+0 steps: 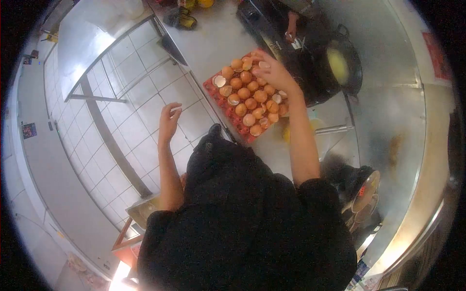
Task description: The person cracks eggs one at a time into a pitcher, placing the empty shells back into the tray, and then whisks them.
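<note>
A red egg tray (212, 87) lies on the steel counter (213, 43), holding several brown eggs (251, 103) and several empty shells (219, 80). My right hand (275, 73) reaches over the tray's far right corner, fingers curled around a pale egg (264, 64) at its fingertips. My left hand (169, 118) hovers in the air left of the tray, over the tiled floor, with its fingers spread and nothing in it.
A black wok (350, 72) with yellow liquid (337, 65) sits on a dark stove right of the tray. Another person's hand (291, 25) is at the stove's far side. Stacked metal dishes (364, 196) stand at the near right. White tiled floor (141, 121) lies left.
</note>
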`<state>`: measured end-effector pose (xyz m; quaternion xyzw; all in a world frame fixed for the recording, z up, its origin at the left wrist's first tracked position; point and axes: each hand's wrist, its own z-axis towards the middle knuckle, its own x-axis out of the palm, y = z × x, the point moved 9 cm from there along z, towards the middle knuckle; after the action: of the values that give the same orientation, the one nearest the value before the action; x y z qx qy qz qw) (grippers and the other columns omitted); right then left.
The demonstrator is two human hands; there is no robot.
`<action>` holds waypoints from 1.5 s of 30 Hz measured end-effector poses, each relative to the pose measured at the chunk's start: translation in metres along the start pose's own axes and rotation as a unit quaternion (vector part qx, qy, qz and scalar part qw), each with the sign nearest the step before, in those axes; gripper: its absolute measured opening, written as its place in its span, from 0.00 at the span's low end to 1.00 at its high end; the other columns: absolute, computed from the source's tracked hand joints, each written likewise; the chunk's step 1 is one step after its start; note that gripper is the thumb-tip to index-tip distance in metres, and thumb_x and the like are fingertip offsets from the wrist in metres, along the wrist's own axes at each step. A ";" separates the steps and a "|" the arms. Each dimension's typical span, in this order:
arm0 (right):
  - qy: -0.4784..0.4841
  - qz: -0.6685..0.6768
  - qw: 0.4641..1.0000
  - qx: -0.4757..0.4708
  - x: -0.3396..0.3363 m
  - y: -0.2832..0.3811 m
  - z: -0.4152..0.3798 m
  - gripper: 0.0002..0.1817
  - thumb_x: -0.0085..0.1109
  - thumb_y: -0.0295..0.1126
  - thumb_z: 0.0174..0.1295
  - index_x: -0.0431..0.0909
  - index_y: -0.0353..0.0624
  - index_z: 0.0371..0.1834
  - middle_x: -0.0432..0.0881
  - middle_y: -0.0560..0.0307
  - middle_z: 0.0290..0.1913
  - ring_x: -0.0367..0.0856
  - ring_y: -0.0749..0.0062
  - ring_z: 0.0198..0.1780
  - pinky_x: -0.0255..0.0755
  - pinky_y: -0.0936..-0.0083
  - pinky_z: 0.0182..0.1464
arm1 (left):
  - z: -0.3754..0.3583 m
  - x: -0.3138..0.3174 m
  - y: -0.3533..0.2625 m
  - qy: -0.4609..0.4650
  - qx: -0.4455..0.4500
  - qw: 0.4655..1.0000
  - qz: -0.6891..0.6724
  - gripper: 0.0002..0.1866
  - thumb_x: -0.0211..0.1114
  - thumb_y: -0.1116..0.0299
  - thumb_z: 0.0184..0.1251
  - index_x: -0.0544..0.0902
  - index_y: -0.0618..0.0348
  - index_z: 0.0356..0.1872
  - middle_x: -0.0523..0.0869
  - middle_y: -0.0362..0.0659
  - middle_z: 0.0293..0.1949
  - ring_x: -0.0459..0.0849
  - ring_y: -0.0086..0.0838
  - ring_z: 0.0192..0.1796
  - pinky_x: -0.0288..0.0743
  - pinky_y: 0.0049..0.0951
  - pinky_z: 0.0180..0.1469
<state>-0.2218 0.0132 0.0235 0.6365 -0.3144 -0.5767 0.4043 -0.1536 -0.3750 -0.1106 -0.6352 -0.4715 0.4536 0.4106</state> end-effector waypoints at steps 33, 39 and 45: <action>0.091 -0.415 0.903 0.061 0.113 0.010 -0.015 0.19 0.54 0.29 0.66 0.74 0.45 0.61 0.78 0.47 0.58 0.82 0.47 0.56 0.78 0.49 0.53 | 0.004 0.010 0.039 0.024 -0.014 1.000 0.006 0.17 0.66 0.63 0.75 0.79 0.59 0.59 0.82 0.42 0.61 0.84 0.32 0.57 0.79 0.31 0.54; 0.011 -0.406 0.913 0.047 0.114 0.010 -0.005 0.18 0.61 0.30 0.63 0.73 0.38 0.54 0.77 0.43 0.55 0.85 0.40 0.48 0.82 0.49 0.47 | -0.009 0.008 0.040 0.022 -0.039 0.999 0.004 0.17 0.66 0.63 0.75 0.80 0.59 0.59 0.82 0.41 0.60 0.84 0.30 0.54 0.79 0.30 0.53; -0.058 -0.342 0.931 0.113 0.099 0.020 -0.013 0.30 0.71 0.37 0.56 0.72 0.35 0.59 0.69 0.37 0.65 0.77 0.31 0.58 0.76 0.47 0.58 | -0.006 0.005 0.035 0.030 -0.018 0.999 0.001 0.13 0.65 0.66 0.74 0.83 0.58 0.55 0.79 0.43 0.58 0.85 0.32 0.51 0.78 0.28 0.47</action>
<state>-0.1942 -0.0807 -0.0061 0.7122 -0.1638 -0.6768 0.0888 -0.1396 -0.3785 -0.1438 -0.6558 -0.4666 0.4263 0.4129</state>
